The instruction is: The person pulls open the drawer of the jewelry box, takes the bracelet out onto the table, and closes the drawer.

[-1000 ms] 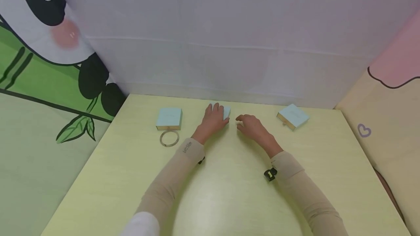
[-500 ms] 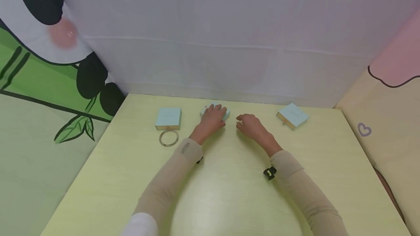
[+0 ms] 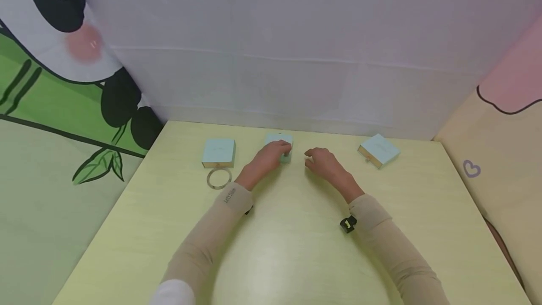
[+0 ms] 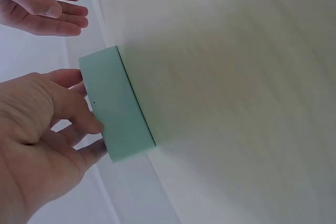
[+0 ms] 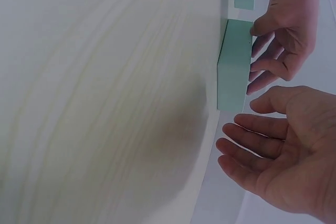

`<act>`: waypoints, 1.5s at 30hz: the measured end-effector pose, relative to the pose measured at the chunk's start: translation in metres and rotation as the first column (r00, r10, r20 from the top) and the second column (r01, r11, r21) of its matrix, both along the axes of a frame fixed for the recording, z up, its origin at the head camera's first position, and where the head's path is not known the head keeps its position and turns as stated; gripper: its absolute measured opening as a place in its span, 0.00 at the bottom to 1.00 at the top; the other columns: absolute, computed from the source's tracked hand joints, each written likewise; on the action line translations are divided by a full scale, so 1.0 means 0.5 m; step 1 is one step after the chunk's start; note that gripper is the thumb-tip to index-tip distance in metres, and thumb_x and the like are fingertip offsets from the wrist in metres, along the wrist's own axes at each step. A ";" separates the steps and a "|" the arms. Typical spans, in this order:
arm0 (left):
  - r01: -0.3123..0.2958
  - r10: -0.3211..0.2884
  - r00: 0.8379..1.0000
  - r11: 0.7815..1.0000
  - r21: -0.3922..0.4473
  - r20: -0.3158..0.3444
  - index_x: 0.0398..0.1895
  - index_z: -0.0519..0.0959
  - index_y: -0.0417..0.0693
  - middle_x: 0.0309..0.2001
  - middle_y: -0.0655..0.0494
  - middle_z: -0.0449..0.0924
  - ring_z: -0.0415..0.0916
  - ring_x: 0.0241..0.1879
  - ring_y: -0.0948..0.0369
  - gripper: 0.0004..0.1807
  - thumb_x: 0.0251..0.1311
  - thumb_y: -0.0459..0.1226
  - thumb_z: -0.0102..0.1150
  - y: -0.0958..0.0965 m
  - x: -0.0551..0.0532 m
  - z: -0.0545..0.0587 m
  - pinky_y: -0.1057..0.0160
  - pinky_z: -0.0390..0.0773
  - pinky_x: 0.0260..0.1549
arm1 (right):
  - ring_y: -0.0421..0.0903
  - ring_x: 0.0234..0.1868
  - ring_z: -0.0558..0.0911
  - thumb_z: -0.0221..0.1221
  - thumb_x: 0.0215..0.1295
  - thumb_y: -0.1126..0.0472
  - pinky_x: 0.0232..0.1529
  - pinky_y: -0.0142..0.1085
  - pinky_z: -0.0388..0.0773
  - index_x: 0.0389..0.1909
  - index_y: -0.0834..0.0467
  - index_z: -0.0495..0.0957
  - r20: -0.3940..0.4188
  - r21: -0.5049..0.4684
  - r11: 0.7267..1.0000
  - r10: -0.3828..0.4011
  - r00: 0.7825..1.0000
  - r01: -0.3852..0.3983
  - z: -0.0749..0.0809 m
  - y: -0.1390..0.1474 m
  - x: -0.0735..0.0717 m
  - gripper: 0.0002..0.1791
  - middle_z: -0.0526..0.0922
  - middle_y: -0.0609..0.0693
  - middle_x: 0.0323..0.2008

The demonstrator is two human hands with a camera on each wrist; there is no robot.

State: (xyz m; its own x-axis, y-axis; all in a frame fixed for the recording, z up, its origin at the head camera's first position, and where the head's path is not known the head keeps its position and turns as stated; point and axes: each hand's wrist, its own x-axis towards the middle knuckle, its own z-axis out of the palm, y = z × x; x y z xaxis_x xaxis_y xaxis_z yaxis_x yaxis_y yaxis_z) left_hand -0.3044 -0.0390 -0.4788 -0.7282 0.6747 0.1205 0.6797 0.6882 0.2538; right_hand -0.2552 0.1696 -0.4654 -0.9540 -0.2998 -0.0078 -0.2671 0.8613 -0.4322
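Three pale blue square boxes stand near the back of the table. My left hand [image 3: 267, 155] is at the middle box [image 3: 277, 137], its bent fingers and thumb along the box's top edge. In the left wrist view that box [image 4: 118, 106] turns a plain mint side to the camera, with the thumb bent at its upper edge and the other fingers partly hidden behind it. My right hand [image 3: 325, 164] holds nothing, just right of the same box. Its fingers are loosely bent and apart from the box in the right wrist view.
The left box [image 3: 219, 152] has a tan front with a small tab, and a thin ring [image 3: 219, 179] lies before it. The right box [image 3: 378, 149] sits at an angle. A white cloth wall [image 3: 313, 93] rises behind the table's back edge.
My left hand has drawn back and left, from lying over the middle box to its near edge. The box now stands squarer to the table. My right hand has hardly moved.
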 end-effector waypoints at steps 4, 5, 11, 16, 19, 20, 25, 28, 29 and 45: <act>0.015 -0.015 1.000 1.000 0.007 0.002 0.36 0.68 0.44 0.45 0.52 0.77 0.72 0.42 0.55 0.21 0.54 0.10 0.45 -0.004 -0.003 -0.003 0.57 0.70 0.42 | 0.62 0.65 0.76 0.53 0.74 0.62 0.62 0.53 0.74 0.61 0.69 0.78 -0.006 -0.001 1.000 0.001 1.000 -0.001 0.000 0.000 0.000 0.21 0.80 0.64 0.61; 0.015 -0.015 1.000 1.000 0.007 0.001 0.36 0.69 0.44 0.45 0.52 0.77 0.72 0.43 0.55 0.21 0.53 0.10 0.45 -0.004 -0.003 -0.002 0.57 0.71 0.42 | 0.62 0.65 0.76 0.53 0.73 0.63 0.62 0.53 0.74 0.61 0.68 0.78 -0.006 -0.003 1.000 0.004 1.000 -0.004 0.000 0.001 0.000 0.21 0.80 0.64 0.61; -0.058 0.058 0.998 0.998 -0.015 0.014 0.45 0.75 0.43 0.59 0.46 0.76 0.72 0.61 0.47 0.09 0.66 0.25 0.55 0.002 0.002 -0.001 0.51 0.73 0.59 | 0.61 0.63 0.78 0.53 0.73 0.63 0.61 0.53 0.76 0.62 0.67 0.77 0.010 -0.009 1.000 0.011 1.000 -0.011 0.000 0.002 0.002 0.21 0.80 0.64 0.60; -0.219 0.224 0.973 0.972 -0.085 0.060 0.68 0.69 0.43 0.76 0.40 0.57 0.49 0.77 0.38 0.26 0.75 0.48 0.53 0.020 0.006 -0.001 0.40 0.51 0.74 | 0.61 0.62 0.78 0.53 0.73 0.64 0.59 0.52 0.77 0.62 0.67 0.77 0.008 -0.008 1.000 0.018 1.000 -0.018 0.004 0.003 0.004 0.20 0.81 0.63 0.59; -0.307 0.319 0.942 0.944 -0.119 0.103 0.77 0.60 0.46 0.80 0.40 0.47 0.39 0.78 0.36 0.37 0.74 0.57 0.49 0.031 0.007 -0.003 0.37 0.44 0.75 | 0.61 0.62 0.79 0.53 0.73 0.64 0.60 0.53 0.76 0.62 0.67 0.77 0.007 -0.013 1.000 0.023 1.000 -0.023 0.008 0.003 0.005 0.21 0.81 0.63 0.59; -0.331 0.345 0.931 0.936 -0.123 0.119 0.78 0.57 0.47 0.80 0.40 0.44 0.36 0.79 0.36 0.40 0.74 0.59 0.48 0.034 0.007 -0.002 0.37 0.43 0.75 | 0.61 0.62 0.78 0.54 0.73 0.64 0.60 0.53 0.76 0.62 0.68 0.77 0.006 -0.015 1.000 0.023 1.000 -0.023 0.009 0.003 0.005 0.21 0.81 0.63 0.59; -0.414 0.435 0.893 0.895 -0.167 0.116 0.82 0.50 0.46 0.81 0.37 0.40 0.34 0.79 0.34 0.47 0.71 0.64 0.47 0.048 0.007 -0.005 0.36 0.43 0.74 | 0.62 0.62 0.78 0.54 0.72 0.64 0.60 0.53 0.76 0.61 0.68 0.77 0.002 -0.018 1.000 0.025 1.000 -0.025 0.006 0.002 0.003 0.20 0.82 0.63 0.59; -0.440 0.468 0.876 0.874 -0.205 0.115 0.82 0.47 0.46 0.81 0.37 0.37 0.34 0.79 0.34 0.48 0.72 0.63 0.47 0.053 0.008 -0.007 0.38 0.43 0.75 | 0.61 0.63 0.78 0.53 0.73 0.64 0.60 0.53 0.76 0.61 0.67 0.77 0.009 -0.015 0.999 0.034 0.999 -0.034 0.002 0.003 0.002 0.20 0.81 0.63 0.59; -0.442 0.473 0.874 0.869 -0.223 0.113 0.83 0.46 0.46 0.81 0.37 0.36 0.33 0.79 0.34 0.47 0.72 0.63 0.46 0.054 0.008 -0.008 0.39 0.42 0.75 | 0.61 0.63 0.78 0.53 0.73 0.64 0.60 0.53 0.76 0.61 0.67 0.78 0.014 -0.016 0.999 0.034 0.999 -0.033 0.000 0.003 0.001 0.20 0.81 0.63 0.59; -0.325 0.357 0.928 0.916 -0.237 0.109 0.83 0.47 0.50 0.82 0.42 0.39 0.34 0.80 0.40 0.40 0.75 0.47 0.52 0.025 0.014 -0.002 0.38 0.42 0.75 | 0.61 0.64 0.77 0.53 0.73 0.64 0.61 0.52 0.75 0.60 0.67 0.78 0.022 -0.019 0.999 0.038 0.999 -0.038 -0.003 0.009 0.004 0.19 0.81 0.63 0.59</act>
State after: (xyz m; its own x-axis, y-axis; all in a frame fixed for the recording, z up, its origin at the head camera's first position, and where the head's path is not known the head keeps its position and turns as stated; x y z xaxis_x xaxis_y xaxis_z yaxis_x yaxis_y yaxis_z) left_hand -0.2973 -0.0267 -0.4797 -0.9169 0.3797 -0.1233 0.3599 0.9198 0.1562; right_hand -0.2532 0.1740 -0.4667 -0.9416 -0.3361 -0.0229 -0.2896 0.8423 -0.4545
